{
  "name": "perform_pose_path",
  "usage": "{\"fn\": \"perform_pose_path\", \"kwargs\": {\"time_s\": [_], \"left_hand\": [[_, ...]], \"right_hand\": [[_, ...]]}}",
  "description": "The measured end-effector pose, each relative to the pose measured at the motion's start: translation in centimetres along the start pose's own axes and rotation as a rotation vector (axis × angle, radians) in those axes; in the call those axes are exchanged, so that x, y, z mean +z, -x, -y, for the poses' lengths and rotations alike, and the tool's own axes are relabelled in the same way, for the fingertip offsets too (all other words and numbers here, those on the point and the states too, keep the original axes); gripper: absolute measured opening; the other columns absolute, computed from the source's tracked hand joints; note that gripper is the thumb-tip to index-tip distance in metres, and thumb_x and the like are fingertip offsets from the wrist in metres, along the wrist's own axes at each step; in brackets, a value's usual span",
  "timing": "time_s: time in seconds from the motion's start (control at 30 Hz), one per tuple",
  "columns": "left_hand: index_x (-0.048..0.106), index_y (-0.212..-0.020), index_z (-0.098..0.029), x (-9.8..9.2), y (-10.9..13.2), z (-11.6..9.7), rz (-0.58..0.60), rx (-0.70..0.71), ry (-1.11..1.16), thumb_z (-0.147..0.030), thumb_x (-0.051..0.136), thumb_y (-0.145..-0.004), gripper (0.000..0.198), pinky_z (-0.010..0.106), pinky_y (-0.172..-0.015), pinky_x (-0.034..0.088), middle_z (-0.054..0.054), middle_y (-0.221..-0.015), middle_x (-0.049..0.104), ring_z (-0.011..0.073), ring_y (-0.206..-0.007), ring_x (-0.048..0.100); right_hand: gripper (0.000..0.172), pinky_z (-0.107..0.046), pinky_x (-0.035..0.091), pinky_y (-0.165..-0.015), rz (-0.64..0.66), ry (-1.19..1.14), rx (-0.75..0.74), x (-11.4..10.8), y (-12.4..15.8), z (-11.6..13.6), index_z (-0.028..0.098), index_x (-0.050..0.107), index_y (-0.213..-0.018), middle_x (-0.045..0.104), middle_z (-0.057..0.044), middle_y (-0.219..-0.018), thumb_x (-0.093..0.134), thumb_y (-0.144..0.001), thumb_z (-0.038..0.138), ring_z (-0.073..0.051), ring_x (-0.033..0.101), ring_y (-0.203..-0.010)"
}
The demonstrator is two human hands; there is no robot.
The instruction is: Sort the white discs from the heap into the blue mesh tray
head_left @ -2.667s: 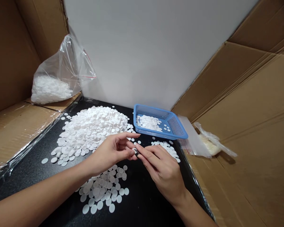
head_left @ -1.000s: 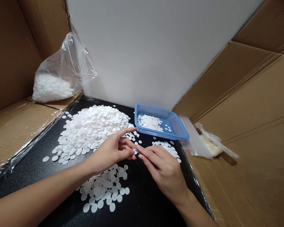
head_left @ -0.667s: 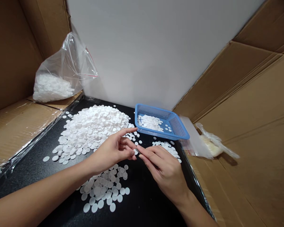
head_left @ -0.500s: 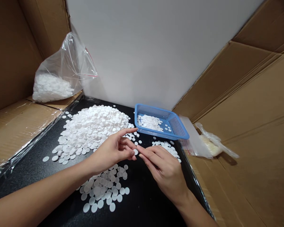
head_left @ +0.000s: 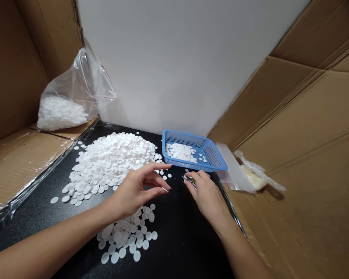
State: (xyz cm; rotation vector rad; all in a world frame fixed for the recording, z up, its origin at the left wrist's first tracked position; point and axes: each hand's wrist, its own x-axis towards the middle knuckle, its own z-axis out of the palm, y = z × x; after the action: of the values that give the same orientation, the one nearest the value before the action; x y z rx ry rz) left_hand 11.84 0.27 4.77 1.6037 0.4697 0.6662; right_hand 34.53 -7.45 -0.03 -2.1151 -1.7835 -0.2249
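Note:
My left hand (head_left: 144, 188) pinches a thin white disc (head_left: 164, 190) edge-on between thumb and fingertip, while its index finger stretches out towards the basket. To the right, my right hand (head_left: 203, 190) is closed around a small pointed metal-looking tool (head_left: 186, 178), mostly hidden by the fingers. That hand covers most of a small patch of discs near the basket. Beyond my left hand rises a large heap of white discs (head_left: 113, 155). A smaller spread of flat, translucent-looking discs (head_left: 130, 236) lies below my left wrist.
A blue plastic basket (head_left: 194, 166) holding white discs stands at the back of the black tabletop (head_left: 180, 240). A clear bag of white pieces (head_left: 62, 112) rests on the left cardboard. Another plastic bag (head_left: 254, 176) lies at right. Cardboard walls and a grey-white panel surround the table.
My right hand has drawn away from the left fingertips, up and right, and now has the small tool in it. The disc in my left hand has turned edge-on. The view has shifted slightly.

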Motion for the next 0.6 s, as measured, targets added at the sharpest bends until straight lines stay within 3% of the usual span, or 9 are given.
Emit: {"fn": "perform_pose_path", "kwargs": {"time_s": [0.13, 0.27, 0.4, 0.43, 0.5, 0.6], "left_hand": [[0.069, -0.112, -0.018, 0.2, -0.2, 0.1, 0.002, -0.013, 0.014, -0.015, 0.069, -0.083, 0.03, 0.032, -0.08, 0.059, 0.003, -0.088, 0.076, 0.0176, -0.084, 0.073], [0.077, -0.082, -0.017, -1.6, -0.5, -2.2, -0.043, -0.009, -0.106, -0.021, 0.072, -0.081, 0.007, 0.029, -0.07, 0.059, 0.003, -0.078, 0.074, 0.0171, -0.073, 0.07], [0.076, -0.08, -0.019, -5.1, 0.9, -5.3, -0.317, 0.058, -0.252, -0.03, 0.074, -0.08, 0.011, 0.026, -0.062, 0.052, 0.002, -0.073, 0.072, 0.0156, -0.068, 0.063], [0.075, -0.077, -0.019, -5.7, 1.6, -5.5, -0.289, 0.021, -0.335, -0.032, 0.074, -0.08, 0.013, 0.026, -0.063, 0.051, 0.002, -0.073, 0.071, 0.0159, -0.068, 0.062], [0.073, -0.074, -0.019, -6.3, 3.6, -4.8, -0.116, -0.129, -0.48, -0.033, 0.069, -0.084, 0.017, 0.028, -0.066, 0.049, 0.002, -0.074, 0.071, 0.0175, -0.07, 0.063], [0.065, -0.072, -0.019, -5.7, 6.9, -1.7, -0.055, -0.277, -0.583, -0.027, 0.061, -0.087, 0.018, 0.025, -0.056, 0.04, 0.0, -0.068, 0.066, 0.0157, -0.063, 0.057]], "right_hand": [[0.013, -0.027, 0.04, -0.051, 0.079, 0.071, 0.002, 0.4, 0.0, 0.2, 0.019, 0.066, -0.102, 0.063, -0.006, -0.09, 0.059, -0.091, 0.019, -0.017, 0.064, -0.064], [0.006, -0.027, 0.033, -0.048, 0.16, 0.112, 0.021, 0.5, 0.1, 0.7, 0.02, 0.063, -0.095, 0.064, -0.006, -0.088, 0.06, -0.091, 0.017, -0.018, 0.064, -0.061], [0.004, -0.028, 0.033, -0.049, 0.197, 0.126, 0.03, 0.5, 0.3, 0.8, 0.022, 0.061, -0.093, 0.067, -0.007, -0.087, 0.061, -0.091, 0.018, -0.024, 0.067, -0.075], [0.004, -0.028, 0.033, -0.049, 0.195, 0.133, 0.029, 0.5, 0.3, 0.7, 0.022, 0.061, -0.092, 0.067, -0.006, -0.085, 0.062, -0.091, 0.018, -0.025, 0.067, -0.077], [0.003, -0.028, 0.033, -0.048, 0.151, 0.142, 0.02, 0.6, 0.4, 0.5, 0.022, 0.061, -0.091, 0.066, -0.006, -0.083, 0.063, -0.09, 0.021, -0.024, 0.067, -0.075], [0.007, -0.028, 0.036, -0.048, 0.021, 0.052, -0.056, 0.5, 0.4, 0.9, 0.023, 0.059, -0.086, 0.063, -0.004, -0.079, 0.059, -0.092, 0.024, -0.022, 0.064, -0.07]]}}
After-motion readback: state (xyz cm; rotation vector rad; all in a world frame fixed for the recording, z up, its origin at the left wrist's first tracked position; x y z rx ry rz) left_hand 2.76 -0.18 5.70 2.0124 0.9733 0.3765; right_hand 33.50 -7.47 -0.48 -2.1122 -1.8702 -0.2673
